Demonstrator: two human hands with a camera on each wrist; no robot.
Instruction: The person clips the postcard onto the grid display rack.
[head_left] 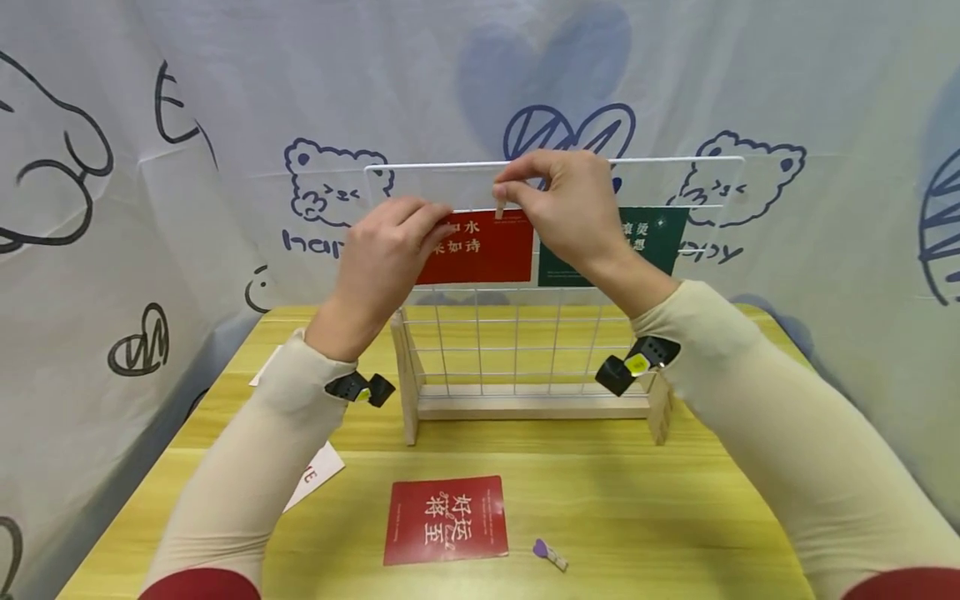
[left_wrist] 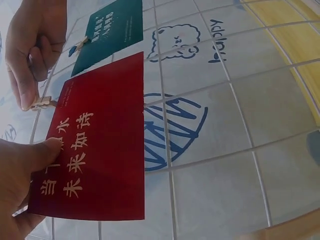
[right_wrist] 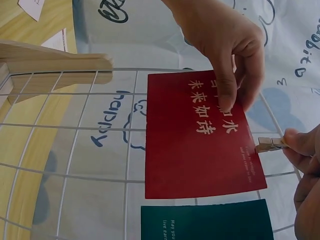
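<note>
My left hand [head_left: 390, 254] pinches a red card [head_left: 487, 257] by its upper left part, thumb on the printed front, against a white wire grid [head_left: 517, 347]. In my right hand [head_left: 573, 204] a small wooden clothespin [right_wrist: 270, 144] is pinched between thumb and finger. Its tip meets the red card's top edge, near the corner beside the green card [head_left: 652, 246]. That green card hangs on the grid to the right, with a blue-topped clip [left_wrist: 78, 46] at its top edge in the left wrist view. My right hand and forearm cover part of it in the head view.
Wooden feet and a crossbar [head_left: 525, 407] hold the grid upright on the wooden table [head_left: 600, 492]. Nearer me lie another red card [head_left: 447, 521] and a clothespin with a purple heart [head_left: 551, 554]. A white card [head_left: 315, 475] lies partly behind my left forearm.
</note>
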